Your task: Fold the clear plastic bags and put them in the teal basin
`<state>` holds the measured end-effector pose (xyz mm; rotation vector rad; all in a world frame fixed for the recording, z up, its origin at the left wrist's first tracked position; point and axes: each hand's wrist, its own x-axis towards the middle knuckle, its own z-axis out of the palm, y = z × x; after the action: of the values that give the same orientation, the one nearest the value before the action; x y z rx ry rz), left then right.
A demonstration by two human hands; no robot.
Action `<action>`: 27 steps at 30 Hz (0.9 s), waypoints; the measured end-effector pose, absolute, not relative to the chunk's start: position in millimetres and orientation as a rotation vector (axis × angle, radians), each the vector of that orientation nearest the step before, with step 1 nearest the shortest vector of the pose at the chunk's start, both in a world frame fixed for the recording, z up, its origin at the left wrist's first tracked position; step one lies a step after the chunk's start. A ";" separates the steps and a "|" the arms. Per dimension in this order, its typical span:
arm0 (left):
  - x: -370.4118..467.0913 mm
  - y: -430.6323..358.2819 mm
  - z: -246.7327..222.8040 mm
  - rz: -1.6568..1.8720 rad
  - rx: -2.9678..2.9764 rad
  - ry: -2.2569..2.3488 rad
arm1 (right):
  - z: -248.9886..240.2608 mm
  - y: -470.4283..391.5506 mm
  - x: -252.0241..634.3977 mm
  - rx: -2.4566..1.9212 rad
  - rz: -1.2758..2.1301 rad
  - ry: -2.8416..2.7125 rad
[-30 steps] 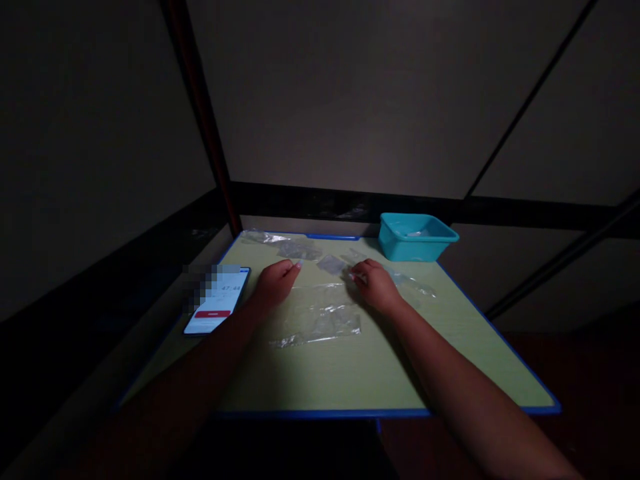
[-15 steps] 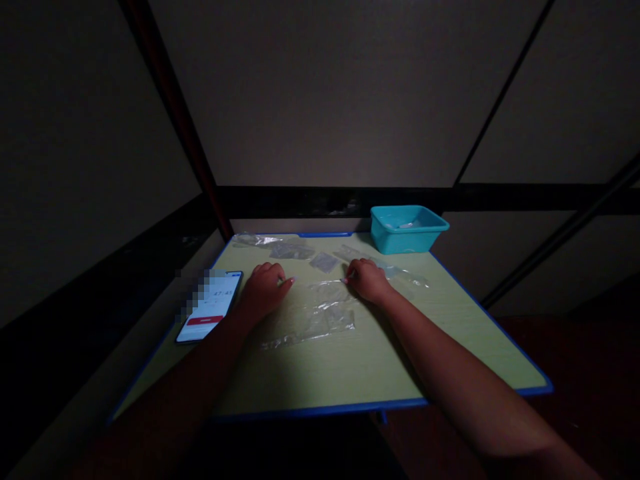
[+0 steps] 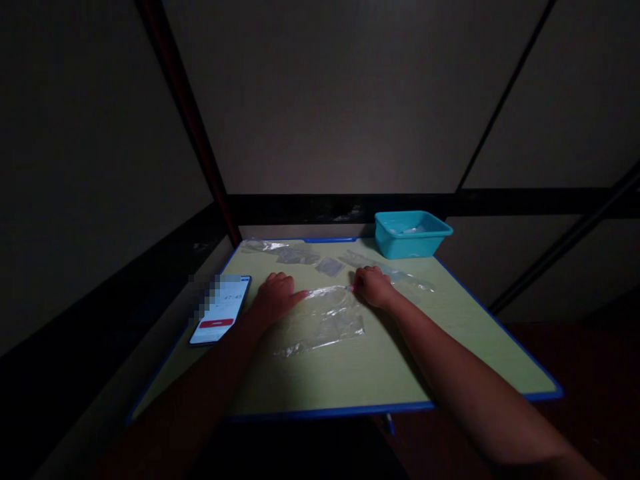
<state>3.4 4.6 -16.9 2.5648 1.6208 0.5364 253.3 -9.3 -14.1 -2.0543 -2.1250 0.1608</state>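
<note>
A clear plastic bag [image 3: 325, 327] lies spread on the table in front of me, creased and shiny. My left hand [image 3: 278, 293] is closed on the bag's far left corner, the thumb pointing right along its upper edge. At the far right corner, my right hand [image 3: 371, 285] pinches the same edge, which runs taut between the two hands. Just beyond the hands lies a small folded square of clear plastic [image 3: 330, 267]. The fingertips of both hands are partly hidden and dim.
More clear plastic bags [image 3: 297, 256] lie at the back left, and another flat bag [image 3: 415, 279] lies beyond my right hand. A turquoise basin [image 3: 413, 245] with something pale inside stands at the back right. A lit phone [image 3: 223, 310] rests by the left edge of the yellow table [image 3: 400, 373].
My left thumb has come down onto the bag's far edge, and that edge is now lifted and stretched between both hands. The whole view has shifted slightly.
</note>
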 end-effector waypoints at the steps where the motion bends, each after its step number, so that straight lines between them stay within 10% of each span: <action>1: 3.8 4.3 -15.5 0.527 2.553 1.625 | -13.7 -8.8 254.1 -2.060 0.163 -2.112; 27: 8.0 -1.6 -0.5 0.793 2.481 1.143 | -13.8 -20.3 240.0 -1.542 0.286 -2.187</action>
<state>8.0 -1.6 -0.5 2.4809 1.1428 0.7926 240.0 -20.3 -13.8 -1.5419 -2.1870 0.2857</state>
